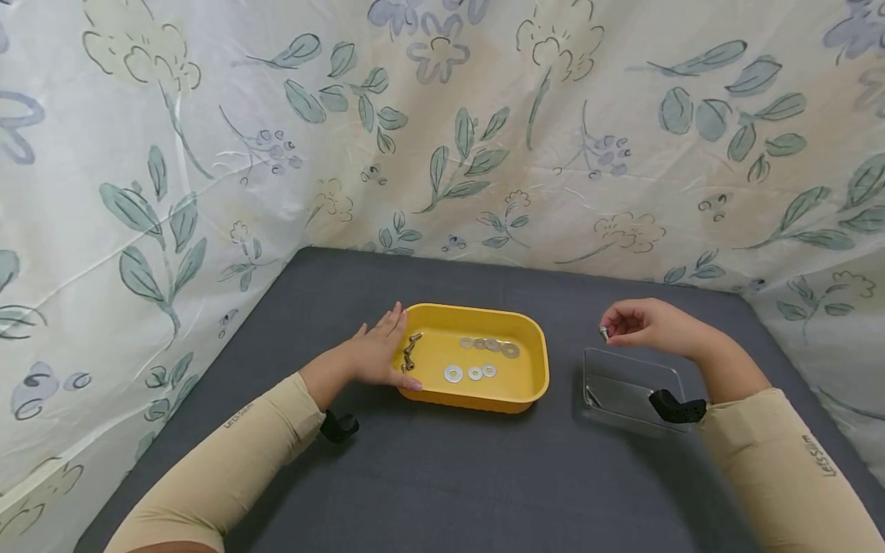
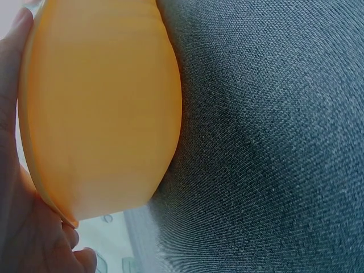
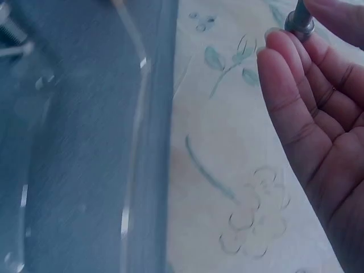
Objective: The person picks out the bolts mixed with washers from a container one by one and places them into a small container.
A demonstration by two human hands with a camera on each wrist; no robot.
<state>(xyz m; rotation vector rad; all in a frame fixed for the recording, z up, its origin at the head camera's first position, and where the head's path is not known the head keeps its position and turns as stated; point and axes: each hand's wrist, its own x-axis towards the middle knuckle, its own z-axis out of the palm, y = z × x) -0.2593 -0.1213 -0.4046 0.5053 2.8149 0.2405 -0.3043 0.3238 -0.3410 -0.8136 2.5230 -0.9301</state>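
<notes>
A yellow tray [image 1: 477, 398] sits mid-table, with several bolts [image 1: 409, 352] along its left end and several flat washers [image 1: 452, 374] in two rows. My left hand [image 1: 376, 349] rests against the tray's left end, fingers stretched along the rim and thumb at the near corner. In the left wrist view that hand [image 2: 28, 227] lies along the tray's rim. My right hand [image 1: 639, 322] pinches a small metal bolt [image 3: 300, 24] between thumb and fingertips, above the far side of a clear plastic box [image 1: 632, 357]. One bolt [image 1: 593, 397] lies inside that box, at its left.
A dark grey cloth [image 1: 442, 476] covers the table. Flower-printed fabric [image 1: 442, 153] hangs behind and at both sides, meeting the table's back edge. Black wrist straps [image 1: 677, 407] sit at the cuffs of beige sleeves.
</notes>
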